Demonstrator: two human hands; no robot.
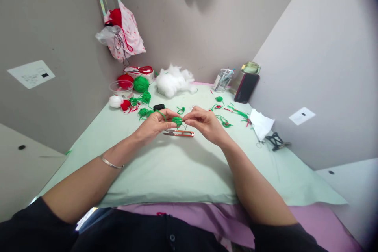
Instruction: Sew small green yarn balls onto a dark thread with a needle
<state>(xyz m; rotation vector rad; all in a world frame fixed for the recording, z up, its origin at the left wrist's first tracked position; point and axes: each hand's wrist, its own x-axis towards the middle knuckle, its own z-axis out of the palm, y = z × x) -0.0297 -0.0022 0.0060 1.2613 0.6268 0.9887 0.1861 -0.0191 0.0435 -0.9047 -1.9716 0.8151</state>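
My left hand (158,123) pinches a small green crocheted piece (177,121) between thumb and fingers, with green yarn running over the hand. Close against its right side, my right hand (201,121) is closed in a pinch on a thin dark tool like a needle or hook (183,121); its exact kind is too small to tell. A thin dark thread hangs below the fingers. Orange-handled thread snips (179,134) lie on the table just under both hands. Behind the left hand is a black thread spool (159,107).
White stuffing (174,80) sits at the back. Green yarn (141,84), red yarn and a clear tub (121,88) crowd the left. Small green pieces (226,124), a phone (247,88), a cup of tools (223,80) and a black stand (277,141) are on the right.
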